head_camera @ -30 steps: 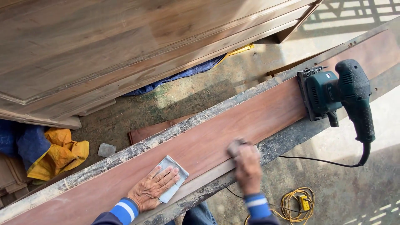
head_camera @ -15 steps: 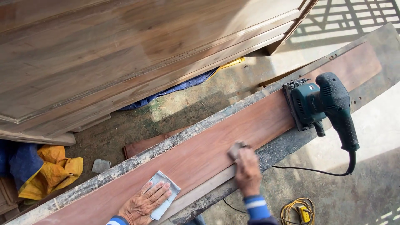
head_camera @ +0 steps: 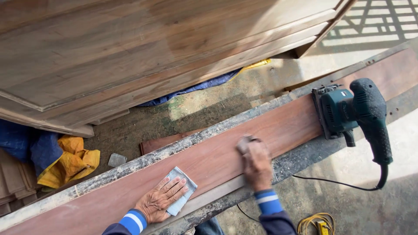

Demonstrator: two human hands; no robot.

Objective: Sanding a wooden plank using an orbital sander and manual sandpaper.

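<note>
Lying flat along the bench: a long reddish-brown plank (head_camera: 209,159), smooth-faced, running from 8 o'clock up toward 2 o'clock, its ends passing out of view. Resting on the plank near 7 o'clock: a folded grey sheet of sandpaper (head_camera: 180,196), pinned flat under spread fingers. Sitting on the plank just right of centre: a small dark sanding pad (head_camera: 244,143), blurred, mostly hidden under a closed hand.

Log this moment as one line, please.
left hand flat on grey sandpaper sheet | right hand presses sanding pad on reddish plank | green sander parked on plank
</note>
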